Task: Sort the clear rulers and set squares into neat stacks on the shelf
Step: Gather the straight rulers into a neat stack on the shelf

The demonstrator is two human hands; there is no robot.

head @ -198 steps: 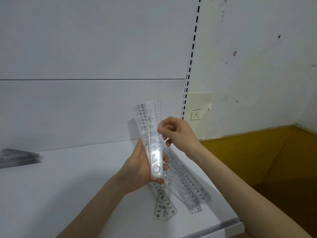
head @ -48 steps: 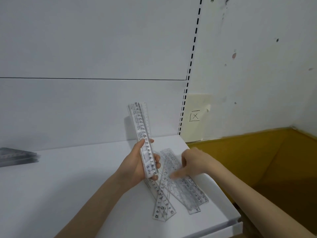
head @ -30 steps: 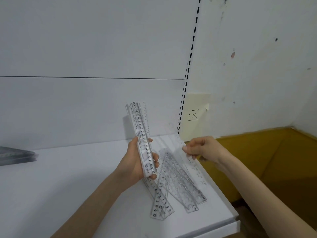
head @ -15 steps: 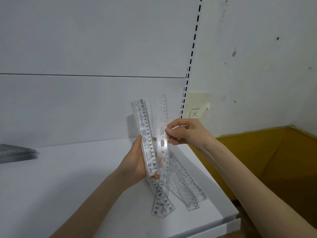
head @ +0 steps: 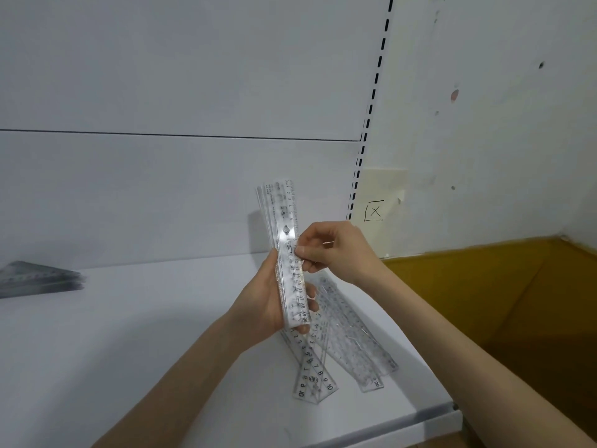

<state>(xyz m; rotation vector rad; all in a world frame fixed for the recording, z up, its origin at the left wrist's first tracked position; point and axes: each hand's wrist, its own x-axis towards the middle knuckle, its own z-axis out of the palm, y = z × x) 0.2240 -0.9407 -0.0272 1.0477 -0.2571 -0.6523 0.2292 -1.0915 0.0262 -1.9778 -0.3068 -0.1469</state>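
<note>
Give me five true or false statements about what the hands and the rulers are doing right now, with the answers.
1. The left hand grips a bundle of clear rulers held roughly upright. True.
2. The right hand lies flat on the shelf. False: its fingers pinch the front ruler of the bundle.
3. Loose rulers lie crossed on the white shelf below the hands. True.
4. The stack of set squares sits at the right end of the shelf. False: it sits at the far left.
5. A pale note with a boxed X is on the wall. True.
</note>
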